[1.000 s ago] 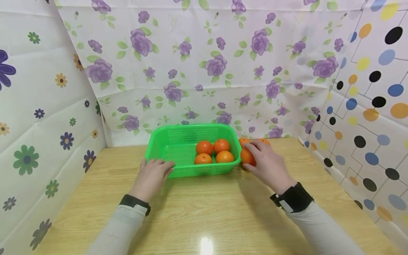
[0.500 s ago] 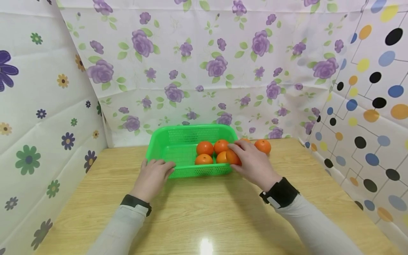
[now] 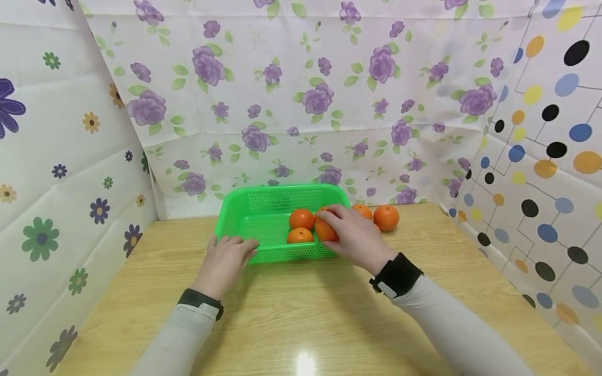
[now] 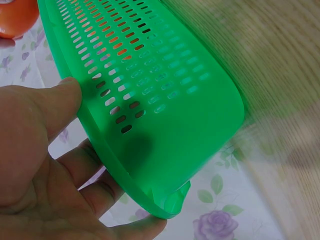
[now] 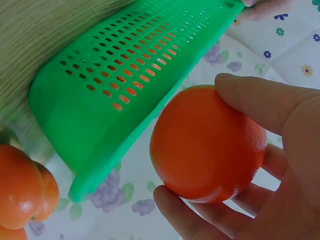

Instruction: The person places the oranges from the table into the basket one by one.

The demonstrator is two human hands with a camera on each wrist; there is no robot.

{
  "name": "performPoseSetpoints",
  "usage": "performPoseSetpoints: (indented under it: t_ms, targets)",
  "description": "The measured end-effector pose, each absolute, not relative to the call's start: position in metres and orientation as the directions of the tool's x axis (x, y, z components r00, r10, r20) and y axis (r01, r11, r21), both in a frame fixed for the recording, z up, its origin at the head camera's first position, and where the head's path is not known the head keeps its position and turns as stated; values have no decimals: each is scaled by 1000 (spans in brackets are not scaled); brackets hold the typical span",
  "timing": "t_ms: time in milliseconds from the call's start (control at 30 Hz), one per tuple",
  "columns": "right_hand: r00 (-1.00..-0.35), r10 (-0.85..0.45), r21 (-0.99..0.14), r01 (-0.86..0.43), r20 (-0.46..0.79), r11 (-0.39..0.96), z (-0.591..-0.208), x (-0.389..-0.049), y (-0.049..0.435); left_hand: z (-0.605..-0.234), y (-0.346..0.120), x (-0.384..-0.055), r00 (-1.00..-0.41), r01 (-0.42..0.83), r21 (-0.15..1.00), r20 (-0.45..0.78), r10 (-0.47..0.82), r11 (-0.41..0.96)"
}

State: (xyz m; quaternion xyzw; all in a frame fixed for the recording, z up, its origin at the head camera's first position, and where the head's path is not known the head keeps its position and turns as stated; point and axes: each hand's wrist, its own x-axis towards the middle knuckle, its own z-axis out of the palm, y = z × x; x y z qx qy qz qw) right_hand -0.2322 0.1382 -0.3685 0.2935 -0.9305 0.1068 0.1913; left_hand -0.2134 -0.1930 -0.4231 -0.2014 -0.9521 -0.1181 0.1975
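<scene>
We see the green basket [image 3: 275,254] lying with its long axis left to right across the wooden table [image 3: 282,308], two oranges [image 3: 301,218] plainly inside its right half; the right hand [image 3: 361,239] hides some of the rest. That hand's thumb and fingers clamp the held orange [image 3: 324,230] over the basket's right end; it is round, without a clear long axis, and we cannot tell where its stem points. The left hand [image 3: 228,262] pinches the basket's near-left rim between thumb and fingers. More oranges [image 3: 386,218] sit just beside it, to the right.
</scene>
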Motion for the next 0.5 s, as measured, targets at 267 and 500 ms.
performPoseSetpoints:
  t_ms: [267, 500]
  targets:
    - [-750, -516, -92, -598, 413, 796, -362, -243, 123, -423, -193, -214, -841, 430, 145, 425, 336, 891]
    - [-740, -550, -118, -631, 388, 766, -363, -255, 105, -425, -193, -214, -840, 431, 138, 421, 341, 891]
